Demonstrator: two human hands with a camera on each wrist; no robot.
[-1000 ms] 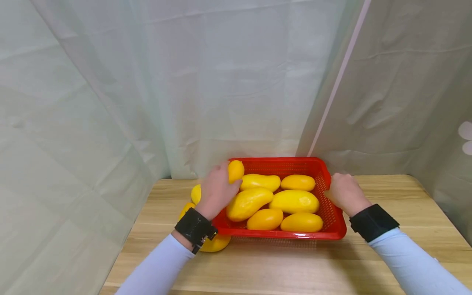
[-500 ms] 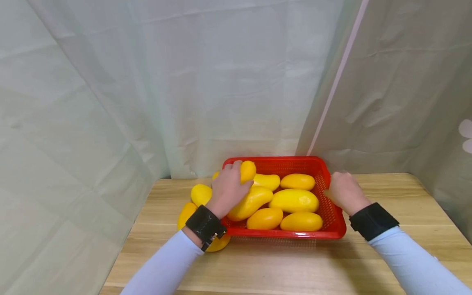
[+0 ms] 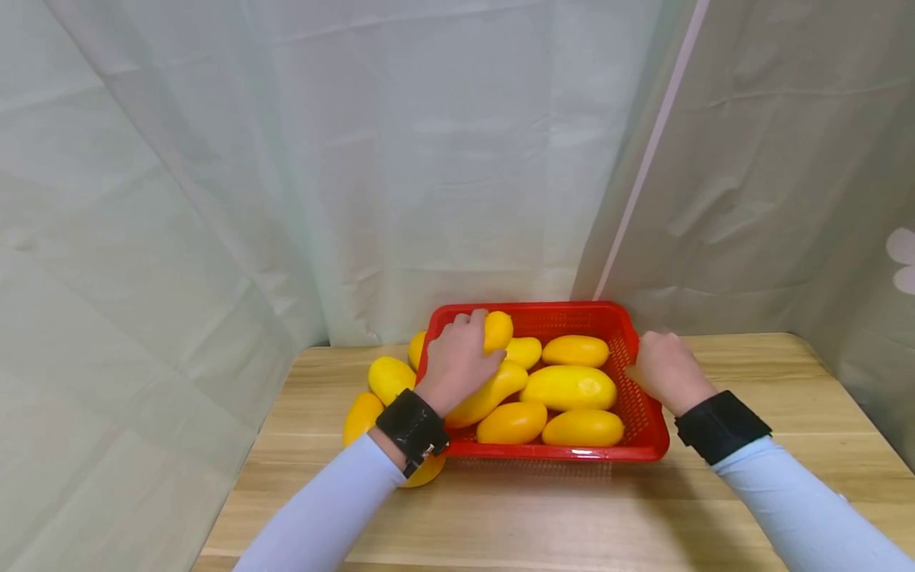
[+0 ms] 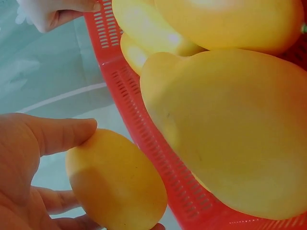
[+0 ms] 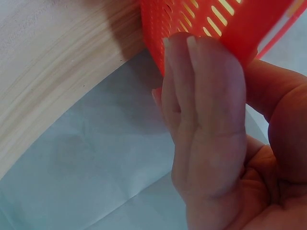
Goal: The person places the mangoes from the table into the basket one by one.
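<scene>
Nearest on the pale wood-grain counter [image 3: 543, 508] lie two light-blue sleeves, each ending in a black wrist strap; left of the red perforated plastic basket [image 3: 643, 445], several smooth yellow mangoes [image 3: 389, 375] lie loose on the counter, touching the basket's left wall and one another; the basket itself is rectangular, with slotted walls and a glossy rolled rim, and holds a bed of oblong, waxy yellow mangoes packed side by side, the largest a long curved one [image 3: 568, 388] in the middle. The left hand [image 3: 457, 365] is over the basket's far left corner, its grip closed round a small egg-shaped yellow mango [image 3: 498, 330]; in the left wrist view the thumb lies along the fruit's top and the fingers [image 4: 60, 201] curl under it, the mango [image 4: 115, 179] sitting just outside the red slotted wall and above the fruit inside. The right hand [image 3: 663, 367] has its grip pinched on the basket's right rim; in the right wrist view the fingers [image 5: 206, 96] lie flat and together against the slotted wall [image 5: 206, 24], the thumb on its other side. Behind everything hangs a creased pale grey-green cloth backdrop [image 3: 400, 159].
</scene>
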